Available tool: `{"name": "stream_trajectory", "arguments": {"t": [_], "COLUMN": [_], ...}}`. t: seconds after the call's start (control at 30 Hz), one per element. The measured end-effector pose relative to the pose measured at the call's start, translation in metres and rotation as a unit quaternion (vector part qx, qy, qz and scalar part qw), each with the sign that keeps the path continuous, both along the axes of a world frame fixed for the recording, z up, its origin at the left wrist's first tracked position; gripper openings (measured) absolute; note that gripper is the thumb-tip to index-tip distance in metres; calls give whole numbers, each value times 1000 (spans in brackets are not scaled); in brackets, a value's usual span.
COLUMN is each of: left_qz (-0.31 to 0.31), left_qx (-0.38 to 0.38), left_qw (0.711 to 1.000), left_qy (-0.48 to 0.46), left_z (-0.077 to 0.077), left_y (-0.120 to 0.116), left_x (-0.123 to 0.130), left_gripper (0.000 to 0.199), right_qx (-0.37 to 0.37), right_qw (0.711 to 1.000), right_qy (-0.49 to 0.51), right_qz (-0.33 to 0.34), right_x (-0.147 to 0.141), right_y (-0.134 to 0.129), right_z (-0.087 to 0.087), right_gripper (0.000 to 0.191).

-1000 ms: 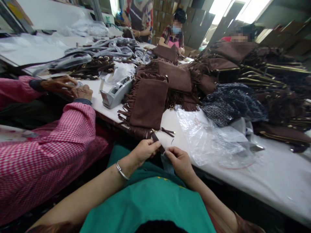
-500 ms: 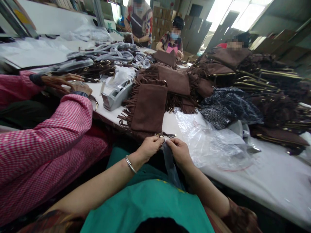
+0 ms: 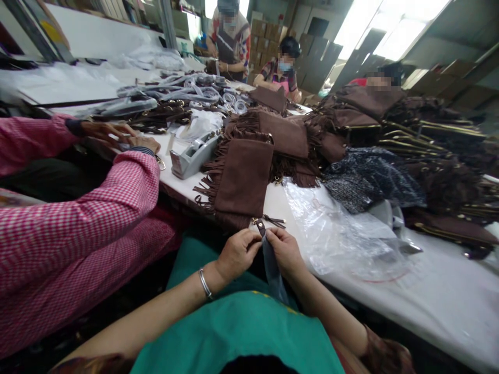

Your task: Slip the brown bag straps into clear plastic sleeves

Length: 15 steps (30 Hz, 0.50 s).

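Note:
A brown fringed bag (image 3: 245, 179) lies on the table edge in front of me. From its metal ring near the bottom corner a strap (image 3: 261, 226) with a brown leather end runs down toward my lap. Clear plastic film (image 3: 274, 272) wraps the strap below that end. My left hand (image 3: 238, 253) is closed, thumb and finger pinching at the strap's left edge just under the leather end. Opposite it, my right hand (image 3: 286, 253) pinches the film-wrapped part. A dark tassel pull (image 3: 275, 222) lies beside the ring.
A tape dispenser (image 3: 195, 156) stands left of the bag. Crumpled plastic (image 3: 335, 228) covers the table at right, before piled brown bags (image 3: 362, 109). Wrapped straps (image 3: 187, 88) lie at back left. A co-worker's checked sleeve (image 3: 128, 176) reaches in close at left; other people work across the table.
My left hand has slid down from the strap's metal fitting, so the leather end now shows. My right hand keeps its pinch. The co-worker's hands at left have shifted slightly.

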<state>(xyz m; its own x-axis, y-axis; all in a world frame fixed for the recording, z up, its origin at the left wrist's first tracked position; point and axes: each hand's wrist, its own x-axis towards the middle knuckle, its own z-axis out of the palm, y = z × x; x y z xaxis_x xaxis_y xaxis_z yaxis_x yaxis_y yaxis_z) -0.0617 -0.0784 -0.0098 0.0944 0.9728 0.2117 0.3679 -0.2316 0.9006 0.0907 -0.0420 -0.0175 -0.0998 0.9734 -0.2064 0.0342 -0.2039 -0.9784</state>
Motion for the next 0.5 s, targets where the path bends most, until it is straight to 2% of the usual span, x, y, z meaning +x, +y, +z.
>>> {"name": "stream_trajectory", "arguments": {"t": [0.13, 0.23, 0.37, 0.5], "left_qz": [19, -5, -37, -36], "left_qx": [-5, 26, 77, 97], "left_qw": [1000, 1000, 992, 977], "left_qy": [-20, -1, 91, 188], "left_z": [-3, -3, -1, -2], "left_y": [3, 5, 6, 7], "left_x": [-3, -5, -5, -5], "left_gripper": [18, 18, 19, 19], "right_qx": [-22, -40, -53, -75], "right_qw": [1000, 999, 998, 995], "right_qy": [11, 24, 40, 58], "right_qz": [0, -5, -7, -10], "right_x": [0, 0, -3, -6], "right_y": [-4, -5, -4, -5], "right_z": [-3, -5, -6, -5], "right_gripper": [32, 31, 30, 32]}}
